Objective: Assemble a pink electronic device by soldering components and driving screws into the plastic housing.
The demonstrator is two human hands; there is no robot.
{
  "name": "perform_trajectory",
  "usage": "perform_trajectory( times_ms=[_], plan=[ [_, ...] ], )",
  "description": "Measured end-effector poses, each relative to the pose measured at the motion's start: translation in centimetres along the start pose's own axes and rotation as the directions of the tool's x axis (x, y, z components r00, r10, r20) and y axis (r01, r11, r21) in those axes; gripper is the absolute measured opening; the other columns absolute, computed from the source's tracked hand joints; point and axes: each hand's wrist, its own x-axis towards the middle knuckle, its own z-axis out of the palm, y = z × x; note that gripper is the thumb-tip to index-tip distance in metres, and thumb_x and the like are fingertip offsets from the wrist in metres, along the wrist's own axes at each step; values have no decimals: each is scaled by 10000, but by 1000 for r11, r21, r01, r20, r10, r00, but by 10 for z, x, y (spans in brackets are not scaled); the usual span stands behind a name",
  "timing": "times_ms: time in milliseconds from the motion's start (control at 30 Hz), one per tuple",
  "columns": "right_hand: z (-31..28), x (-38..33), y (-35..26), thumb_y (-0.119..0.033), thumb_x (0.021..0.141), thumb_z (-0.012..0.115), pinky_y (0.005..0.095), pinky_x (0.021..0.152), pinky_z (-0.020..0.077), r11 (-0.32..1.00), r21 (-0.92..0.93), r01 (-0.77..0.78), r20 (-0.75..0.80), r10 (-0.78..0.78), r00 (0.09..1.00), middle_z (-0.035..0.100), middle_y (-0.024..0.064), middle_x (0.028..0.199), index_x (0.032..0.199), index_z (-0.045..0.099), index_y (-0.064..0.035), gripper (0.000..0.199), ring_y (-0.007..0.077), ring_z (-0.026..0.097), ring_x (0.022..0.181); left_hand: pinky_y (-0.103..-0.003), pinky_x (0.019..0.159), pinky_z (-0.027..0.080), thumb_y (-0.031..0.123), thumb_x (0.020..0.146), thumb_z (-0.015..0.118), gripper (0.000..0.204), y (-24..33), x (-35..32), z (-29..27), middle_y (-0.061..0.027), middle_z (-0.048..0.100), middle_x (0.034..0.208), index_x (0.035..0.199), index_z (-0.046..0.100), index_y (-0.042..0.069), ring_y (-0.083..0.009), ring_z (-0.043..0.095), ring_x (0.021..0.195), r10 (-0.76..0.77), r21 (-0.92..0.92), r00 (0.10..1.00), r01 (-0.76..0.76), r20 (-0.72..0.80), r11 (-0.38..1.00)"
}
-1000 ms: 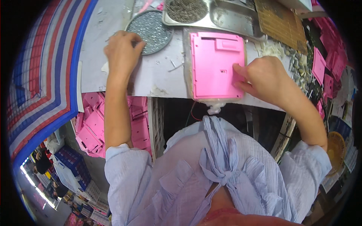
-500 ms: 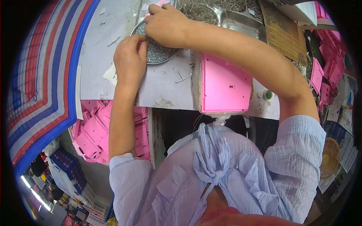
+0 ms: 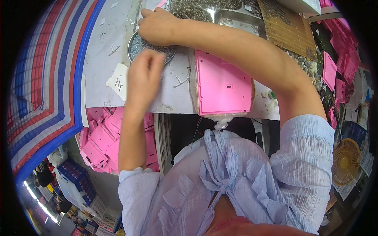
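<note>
A round metal dish full of tiny silvery metal pieces sits on the pale worktable. My right hand reaches across over its far edge, fingers curled; what they hold, if anything, is hidden. A slim pink piece shows just beyond that hand. My left hand is at the dish's near edge, slightly blurred, thumb and fingers pressed together; anything in them is too small to make out. Nearer my body, under my right forearm, lies a flat pink plastic panel on a wrapped pad.
Metal trays of small parts and a brown board are at the back. Pink panels fill a space below the table's left front. A striped sheet borders the left; a woven basket is at right.
My left hand has moved slightly right and toward my body, away from the dish's left rim. My right hand stays over the dish's far side. The whole view has shifted a little.
</note>
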Motion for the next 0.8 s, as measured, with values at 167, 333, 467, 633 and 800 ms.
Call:
perform_trajectory(
  times_ms=[167, 333, 467, 633, 800],
  plan=[
    [-23, -7, 14, -159, 775, 694, 413, 753, 534, 966, 254, -53, -202, 107, 974, 710, 130, 887, 824, 725, -31, 140, 281, 665, 906, -324, 602, 453, 119, 884, 733, 156, 36, -22, 19, -117, 636, 750, 875, 669, -23, -187, 594, 665, -24, -58, 991, 31, 131, 998],
    [-56, -53, 32, -186, 740, 740, 429, 712, 547, 720, 691, -68, -236, 314, 920, 714, 184, 796, 808, 705, -18, 185, 313, 701, 765, -369, 604, 456, 114, 883, 713, 132, 41, -16, 33, -119, 639, 753, 844, 679, -7, -247, 575, 639, 121, -31, 991, -120, 52, 992],
    [-87, -164, 40, -90, 855, 722, 286, 713, 546, 486, 856, -179, -37, 402, 915, 670, 39, 854, 846, 682, 8, 106, 118, 630, 818, -404, 637, 481, 146, 899, 684, 154, 41, 1, 40, -119, 604, 748, 817, 643, 22, -314, 594, 699, 270, 120, 957, -282, 103, 952],
    [-79, -244, 46, -102, 869, 729, 261, 709, 529, 195, 937, -289, 142, 544, 827, 695, 37, 817, 936, 748, 1, 125, 99, 645, 752, -426, 665, 474, 156, 923, 653, 173, 41, 7, 52, -136, 587, 789, 830, 597, 21, -345, 589, 728, 370, 284, 914, -404, 167, 870],
    [-69, -249, 47, -119, 865, 745, 236, 671, 515, 144, 883, -447, 249, 663, 706, 698, 47, 778, 965, 754, 16, 168, 93, 644, 711, -430, 680, 487, 194, 906, 681, 185, 51, 6, 44, -138, 603, 828, 860, 607, 31, -338, 609, 762, 294, 361, 918, -378, 266, 853]
  ],
)
